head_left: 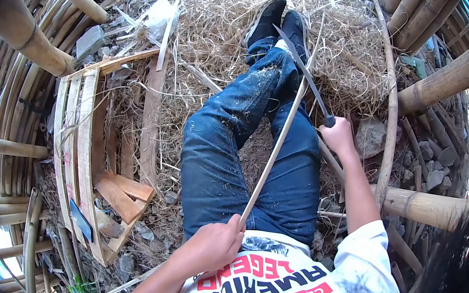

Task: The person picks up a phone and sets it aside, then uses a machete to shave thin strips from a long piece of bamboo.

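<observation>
My left hand [218, 243] is closed around the near end of a long bamboo strip [275, 152], close to my stomach. From there the strip slants up and to the right over my legs [219, 166]. Out to the right, my right hand [338, 135] grips the dark handle of a long knife [317, 92]. Its narrow blade points away toward my shoes [265, 18] and overlaps the strip near my lower legs. Pale flecks of shavings lie on my jeans.
Curly bamboo shavings [209, 38] cover the ground ahead. At the left stands a wooden crate [83, 141], with a phone-like dark slab [81, 221] on its edge. Thick bamboo poles [442, 77] jut in at the right, near stones [371, 136]. A plastic bag [160, 16] lies further off.
</observation>
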Motion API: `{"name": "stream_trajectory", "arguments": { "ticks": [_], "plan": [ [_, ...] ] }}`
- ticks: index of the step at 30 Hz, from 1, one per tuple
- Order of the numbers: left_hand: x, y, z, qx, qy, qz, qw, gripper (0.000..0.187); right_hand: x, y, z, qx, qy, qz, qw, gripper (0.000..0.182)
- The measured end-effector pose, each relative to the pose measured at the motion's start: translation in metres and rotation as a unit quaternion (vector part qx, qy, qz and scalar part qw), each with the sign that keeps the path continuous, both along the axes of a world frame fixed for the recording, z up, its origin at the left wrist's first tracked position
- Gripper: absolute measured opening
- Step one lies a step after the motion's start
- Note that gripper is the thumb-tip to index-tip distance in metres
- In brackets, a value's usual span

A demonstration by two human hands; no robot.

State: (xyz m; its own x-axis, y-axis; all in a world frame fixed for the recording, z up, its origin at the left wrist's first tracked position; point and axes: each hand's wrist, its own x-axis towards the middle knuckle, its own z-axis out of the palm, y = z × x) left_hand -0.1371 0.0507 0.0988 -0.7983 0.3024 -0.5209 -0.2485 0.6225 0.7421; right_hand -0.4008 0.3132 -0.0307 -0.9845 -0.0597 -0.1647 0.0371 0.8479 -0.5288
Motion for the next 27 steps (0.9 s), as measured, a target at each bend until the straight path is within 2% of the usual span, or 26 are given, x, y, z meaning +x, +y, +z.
{"name": "stream_trajectory", "arguments": {
  "ticks": [3, 6, 7, 11, 17, 19, 21, 24, 26, 27],
  "plan": [
    [-0.015, -0.005, 0.012, -0.013, -0.062, 0.004, 0.998, 0.021, 0.023, -0.012, -0.005, -0.079, 0.007, 0.026, 0.997, 0.021],
    [-0.022, -0.011, 0.001, -0.017, -0.04, 0.027, 0.999, 0.021, 0.037, -0.022, -0.008, -0.064, 0.01, 0.064, 0.996, 0.021],
    [-0.02, -0.014, -0.007, 0.002, 0.034, 0.052, 0.998, 0.018, 0.043, -0.029, 0.0, -0.063, 0.015, 0.077, 0.995, 0.021],
    [-0.03, -0.02, -0.006, 0.043, -0.029, 0.101, 0.994, 0.019, 0.07, -0.051, 0.025, -0.064, 0.0, 0.134, 0.989, 0.022],
    [-0.027, -0.037, -0.014, 0.025, -0.045, 0.131, 0.99, 0.02, 0.123, -0.081, 0.045, -0.091, -0.05, 0.238, 0.966, 0.021],
    [-0.022, -0.043, -0.017, 0.021, -0.051, 0.138, 0.989, 0.02, 0.131, -0.086, 0.047, -0.121, -0.111, 0.287, 0.944, 0.021],
    [-0.018, -0.049, -0.02, 0.012, 0.01, 0.144, 0.989, 0.02, 0.138, -0.088, 0.044, -0.14, -0.098, 0.288, 0.942, 0.02],
    [-0.018, -0.057, -0.004, -0.017, -0.008, 0.168, 0.986, 0.026, 0.149, -0.09, 0.037, -0.174, -0.077, 0.262, 0.946, 0.023],
    [-0.015, -0.06, -0.004, -0.033, 0.016, 0.189, 0.981, 0.024, 0.155, -0.089, 0.034, -0.216, -0.018, 0.177, 0.96, 0.025],
    [-0.016, -0.063, -0.004, -0.062, 0.025, 0.2, 0.977, 0.025, 0.153, -0.086, 0.035, -0.212, 0.003, 0.172, 0.962, 0.027]
  ]
}}
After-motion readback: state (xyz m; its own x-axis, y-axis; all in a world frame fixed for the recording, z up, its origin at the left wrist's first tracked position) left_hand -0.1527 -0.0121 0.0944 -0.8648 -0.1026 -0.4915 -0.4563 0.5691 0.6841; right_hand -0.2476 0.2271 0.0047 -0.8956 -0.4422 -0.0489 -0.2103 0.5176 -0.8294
